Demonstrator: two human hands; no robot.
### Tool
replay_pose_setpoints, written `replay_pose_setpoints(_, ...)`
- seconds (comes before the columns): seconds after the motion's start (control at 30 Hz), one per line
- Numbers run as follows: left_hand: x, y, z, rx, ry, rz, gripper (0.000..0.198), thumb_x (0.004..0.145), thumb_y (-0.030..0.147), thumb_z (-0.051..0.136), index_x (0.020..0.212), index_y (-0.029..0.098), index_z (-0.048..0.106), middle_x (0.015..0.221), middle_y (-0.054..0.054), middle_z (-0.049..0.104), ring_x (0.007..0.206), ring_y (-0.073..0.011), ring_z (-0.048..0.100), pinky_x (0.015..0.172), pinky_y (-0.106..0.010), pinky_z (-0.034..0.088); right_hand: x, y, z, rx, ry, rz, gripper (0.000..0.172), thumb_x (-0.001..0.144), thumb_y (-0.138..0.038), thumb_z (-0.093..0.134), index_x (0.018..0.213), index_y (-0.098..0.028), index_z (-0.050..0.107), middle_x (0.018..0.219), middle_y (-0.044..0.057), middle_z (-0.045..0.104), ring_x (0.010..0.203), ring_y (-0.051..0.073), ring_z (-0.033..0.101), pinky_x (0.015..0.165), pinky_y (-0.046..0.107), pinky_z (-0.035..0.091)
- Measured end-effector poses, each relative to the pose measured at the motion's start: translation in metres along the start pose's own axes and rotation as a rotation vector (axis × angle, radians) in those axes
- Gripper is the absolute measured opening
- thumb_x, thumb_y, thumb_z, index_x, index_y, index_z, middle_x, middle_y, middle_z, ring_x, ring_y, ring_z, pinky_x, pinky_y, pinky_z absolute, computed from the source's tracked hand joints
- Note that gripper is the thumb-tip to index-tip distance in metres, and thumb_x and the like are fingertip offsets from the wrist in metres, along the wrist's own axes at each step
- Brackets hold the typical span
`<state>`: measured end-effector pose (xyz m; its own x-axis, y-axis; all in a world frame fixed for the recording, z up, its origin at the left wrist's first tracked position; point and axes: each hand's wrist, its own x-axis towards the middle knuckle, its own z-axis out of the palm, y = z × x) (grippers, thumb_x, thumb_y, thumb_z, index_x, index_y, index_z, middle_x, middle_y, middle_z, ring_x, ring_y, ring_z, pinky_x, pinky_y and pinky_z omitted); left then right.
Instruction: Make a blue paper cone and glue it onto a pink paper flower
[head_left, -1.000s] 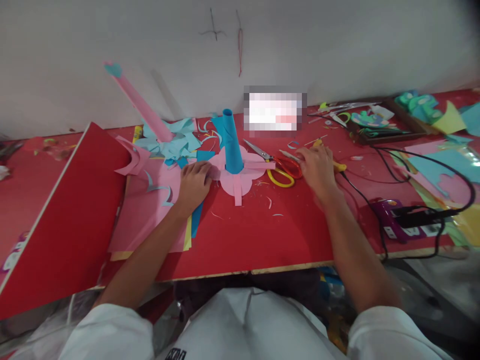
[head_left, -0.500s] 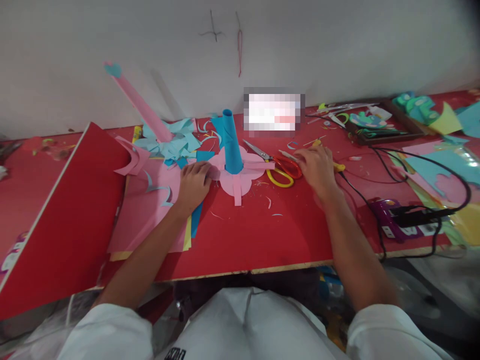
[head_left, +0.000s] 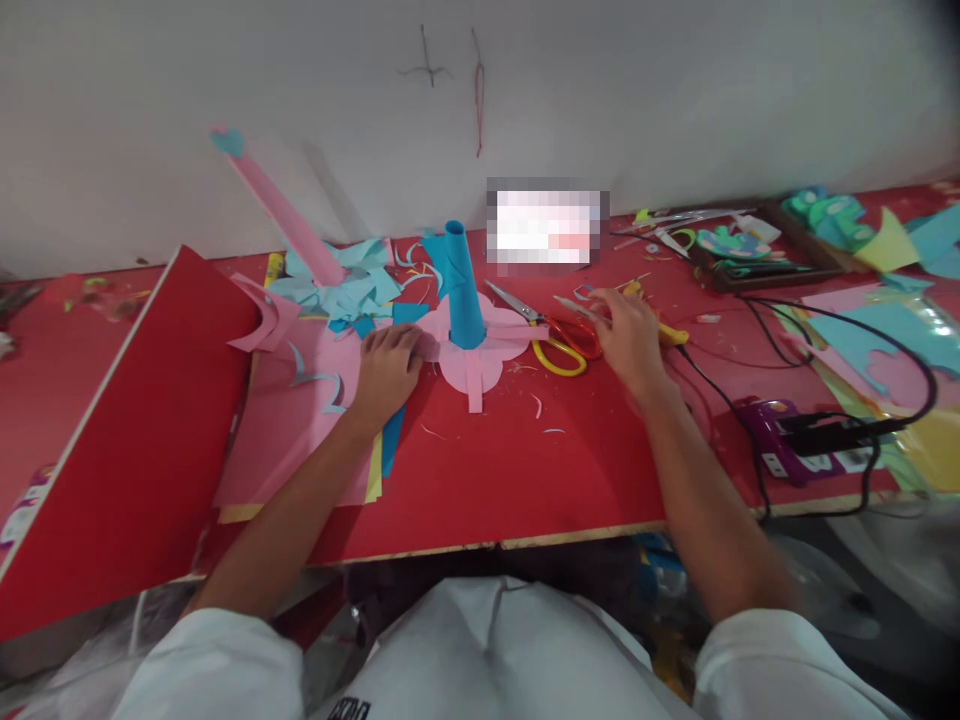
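Observation:
A blue paper tube [head_left: 465,295] stands upright in the middle of a pink paper flower [head_left: 487,370] with strips reaching outward. My left hand [head_left: 390,370] is closed at the flower's left strip, over the stack of coloured sheets, and covers the strip's end. To the right, my right hand [head_left: 630,335] has its fingers bent round the rear of a thin whitish stick [head_left: 574,307], whose tip points left. Just left of that hand lie scissors [head_left: 559,350] with red and yellow handles. Beneath the same hand is a yellow corded tool [head_left: 671,334], partly hidden.
Behind the left hand, a tall pink tube [head_left: 285,215] leans from crumpled light-blue paper [head_left: 356,290]. A red board [head_left: 142,430] is tilted at left. On the right are a dark tray [head_left: 810,250], a purple power strip [head_left: 795,445] with black cables, and paper sheets [head_left: 877,330].
My right hand has shifted slightly left and up, and the whitish stick has moved a little left with it. My left hand, the flower and the blue tube have stayed in place.

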<state>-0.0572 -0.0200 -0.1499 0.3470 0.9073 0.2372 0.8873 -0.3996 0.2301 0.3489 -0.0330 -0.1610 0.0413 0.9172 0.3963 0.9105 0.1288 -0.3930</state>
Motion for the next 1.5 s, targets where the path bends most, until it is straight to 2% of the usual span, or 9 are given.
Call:
replay_pose_setpoints(0.2,-0.001,0.002,-0.001,-0.001,0.000,-0.002,0.041,0.099,0.019,0.051,0.137,0.020,0.066,0.149,-0.011,0.067,0.139,-0.0343,0.057,0.123,-0.055,0.036,-0.001,-0.014,-0.002,0.134,0.099,0.068,0.038,0.096,-0.015,0.049,0.132,-0.020,0.062,0.129,0.017,0.068,0.112,0.030,0.067,0.099,0.048,0.055)
replay_pose_setpoints(0.43,-0.002,0.006,-0.005,0.006,0.078,0.003,0.039,0.103,0.020,0.047,0.136,0.023,0.067,0.149,-0.010,0.066,0.139,-0.0319,0.058,0.122,-0.052,0.039,-0.006,-0.041,-0.013,0.136,0.060,-0.014,0.059,0.101,-0.011,0.031,0.150,-0.028,0.060,0.146,0.015,0.060,0.136,0.029,0.057,0.111,0.048,0.050)
replay_pose_setpoints(0.57,-0.007,0.016,-0.008,-0.028,0.139,0.099,0.038,0.109,0.025,0.039,0.131,0.020,0.069,0.129,-0.013,0.074,0.124,-0.0279,0.067,0.108,-0.045,0.050,-0.010,-0.059,-0.014,0.208,0.051,-0.012,0.058,0.104,-0.015,0.031,0.149,-0.030,0.064,0.139,0.012,0.067,0.133,0.028,0.062,0.115,0.050,0.052)
replay_pose_setpoints(0.83,-0.020,0.026,-0.001,0.018,-0.165,0.380,0.043,0.106,0.026,0.042,0.139,0.023,0.070,0.090,-0.009,0.081,0.079,-0.0215,0.074,0.070,-0.031,0.051,-0.036,-0.115,-0.004,0.795,-0.033,-0.057,0.033,0.109,-0.045,0.050,0.136,-0.034,0.067,0.122,0.007,0.078,0.110,0.027,0.076,0.102,0.048,0.061)
replay_pose_setpoints(0.93,-0.021,0.025,-0.002,0.030,-0.182,0.400,0.045,0.103,0.024,0.044,0.140,0.024,0.070,0.087,-0.010,0.080,0.074,-0.0215,0.074,0.066,-0.030,0.049,-0.038,-0.143,-0.004,0.877,-0.004,-0.041,0.023,0.101,-0.052,0.068,0.112,-0.033,0.073,0.102,0.003,0.079,0.089,0.024,0.077,0.087,0.042,0.064)
replay_pose_setpoints(1.03,-0.020,0.024,-0.002,0.030,-0.190,0.426,0.048,0.102,0.022,0.045,0.142,0.026,0.070,0.090,-0.009,0.082,0.072,-0.0202,0.073,0.063,-0.029,0.046,-0.031,-0.159,-0.001,0.827,0.058,-0.021,0.031,0.103,-0.056,0.062,0.092,-0.030,0.076,0.098,0.003,0.079,0.080,0.022,0.074,0.077,0.040,0.062)
replay_pose_setpoints(1.2,-0.019,0.027,-0.003,0.093,-0.237,0.407,0.050,0.101,0.022,0.047,0.146,0.029,0.069,0.090,-0.009,0.082,0.070,-0.0216,0.072,0.061,-0.030,0.044,-0.022,-0.153,0.020,0.924,-0.058,-0.053,0.031,0.104,-0.054,0.062,0.098,-0.028,0.079,0.100,0.003,0.081,0.075,0.019,0.074,0.066,0.036,0.060)
replay_pose_setpoints(1.37,-0.019,0.027,-0.003,0.098,-0.252,0.367,0.049,0.100,0.021,0.048,0.141,0.028,0.072,0.089,-0.010,0.082,0.073,-0.0237,0.073,0.060,-0.032,0.043,-0.025,-0.137,0.040,0.966,-0.175,-0.104,0.024,0.100,-0.048,0.069,0.108,-0.029,0.081,0.110,0.004,0.084,0.101,0.025,0.079,0.090,0.043,0.063)
replay_pose_setpoints(1.5,-0.018,0.023,-0.001,0.061,-0.221,0.382,0.046,0.099,0.020,0.047,0.135,0.028,0.075,0.081,-0.008,0.080,0.069,-0.0219,0.071,0.060,-0.031,0.043,-0.023,-0.133,0.044,0.963,-0.220,-0.070,0.022,0.099,-0.047,0.068,0.098,-0.028,0.079,0.093,0.002,0.080,0.082,0.022,0.074,0.074,0.039,0.059)
